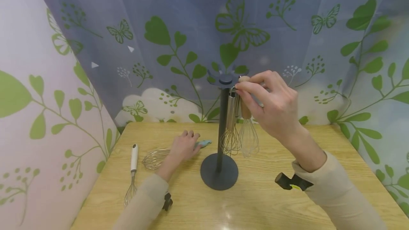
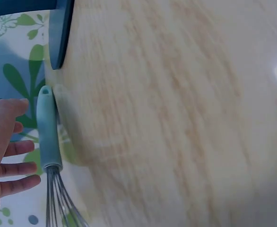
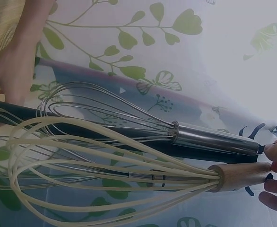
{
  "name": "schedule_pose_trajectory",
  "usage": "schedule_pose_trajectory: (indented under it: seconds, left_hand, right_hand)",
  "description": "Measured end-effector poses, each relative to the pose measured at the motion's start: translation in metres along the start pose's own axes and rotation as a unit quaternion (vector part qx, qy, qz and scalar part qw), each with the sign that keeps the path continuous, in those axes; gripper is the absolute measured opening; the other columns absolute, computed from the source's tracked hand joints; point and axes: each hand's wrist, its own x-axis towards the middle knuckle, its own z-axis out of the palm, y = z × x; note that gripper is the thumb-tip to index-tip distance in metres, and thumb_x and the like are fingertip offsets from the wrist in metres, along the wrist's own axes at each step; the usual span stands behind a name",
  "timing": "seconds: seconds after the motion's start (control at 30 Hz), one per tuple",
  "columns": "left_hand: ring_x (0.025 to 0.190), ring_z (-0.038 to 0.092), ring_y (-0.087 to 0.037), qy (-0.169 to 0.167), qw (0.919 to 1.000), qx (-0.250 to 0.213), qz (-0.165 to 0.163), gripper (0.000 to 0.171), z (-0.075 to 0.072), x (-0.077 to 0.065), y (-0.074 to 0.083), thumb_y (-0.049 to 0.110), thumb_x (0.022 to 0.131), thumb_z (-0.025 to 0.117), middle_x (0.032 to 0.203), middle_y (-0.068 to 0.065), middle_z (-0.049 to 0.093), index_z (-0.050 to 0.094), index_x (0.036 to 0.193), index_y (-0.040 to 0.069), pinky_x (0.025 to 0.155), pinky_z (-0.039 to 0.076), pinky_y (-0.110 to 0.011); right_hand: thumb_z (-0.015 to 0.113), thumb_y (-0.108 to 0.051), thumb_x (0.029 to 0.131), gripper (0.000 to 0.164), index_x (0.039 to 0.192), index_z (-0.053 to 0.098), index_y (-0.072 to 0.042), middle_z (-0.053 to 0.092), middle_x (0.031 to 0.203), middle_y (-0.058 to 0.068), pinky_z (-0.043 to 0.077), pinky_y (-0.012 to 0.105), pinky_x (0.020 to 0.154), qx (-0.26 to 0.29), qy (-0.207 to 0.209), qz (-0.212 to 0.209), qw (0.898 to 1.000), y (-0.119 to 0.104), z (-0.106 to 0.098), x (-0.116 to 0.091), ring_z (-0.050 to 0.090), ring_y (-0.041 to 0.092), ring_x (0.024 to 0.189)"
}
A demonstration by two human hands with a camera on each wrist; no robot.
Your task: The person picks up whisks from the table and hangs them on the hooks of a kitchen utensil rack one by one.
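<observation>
My right hand [image 1: 274,98] is at the top of a dark utensil stand [image 1: 222,116]. Its thumb and forefinger pinch the hanging loop of a steel-handled whisk [image 3: 209,142], which hangs wires down beside the post. Close by hangs a wooden-handled whisk [image 3: 240,177] with cream wires; another whisk is partly hidden behind these two. My left hand [image 1: 183,147] is over a teal-handled whisk [image 2: 48,130] lying on the table. In the left wrist view its fingers are spread beside the handle, not wrapped round it.
A white-handled whisk [image 1: 134,157] lies at the left of the wooden table [image 1: 265,208]. The stand's round base [image 1: 219,180] is near the middle. A patterned curtain [image 1: 198,38] hangs behind and along the sides.
</observation>
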Motion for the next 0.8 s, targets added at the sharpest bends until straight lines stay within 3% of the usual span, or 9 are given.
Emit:
schedule_pose_trajectory:
  seconds: [0.17,0.5,0.8]
  left_hand:
    - [0.111,0.07,-0.03,0.003,1.0,-0.005,-0.002,0.047,0.007,0.001,0.001,0.049,0.105,0.062,0.124,-0.011,0.073,0.066,0.136,0.015,0.077,0.065,-0.041]
    - [0.096,0.068,-0.025,-0.001,0.9996,-0.024,-0.013,0.044,0.015,0.002,0.0,0.047,0.104,0.063,0.115,-0.01,0.073,0.068,0.133,0.014,0.065,0.059,-0.035]
    - [0.091,0.066,-0.023,-0.007,0.9995,-0.028,-0.011,0.041,0.022,0.002,0.0,0.046,0.104,0.064,0.109,-0.008,0.072,0.067,0.13,0.014,0.063,0.056,-0.035]
  right_hand:
    - [0.068,-0.028,0.105,0.024,0.099,0.081,-0.009,0.069,0.089,0.013,0.045,0.039,0.052,-0.002,-0.005,-0.001,1.0,0.0,0.0,0.0,0.064,0.031,0.077]
    - [0.069,-0.027,0.104,0.022,0.099,0.081,-0.01,0.068,0.088,0.013,0.044,0.039,0.051,-0.002,0.001,-0.003,1.0,0.001,0.0,0.0,0.063,0.031,0.076]
    - [0.068,-0.029,0.105,0.024,0.099,0.081,-0.009,0.068,0.089,0.013,0.044,0.039,0.051,-0.002,0.0,-0.002,1.0,0.001,0.001,-0.001,0.063,0.031,0.076]
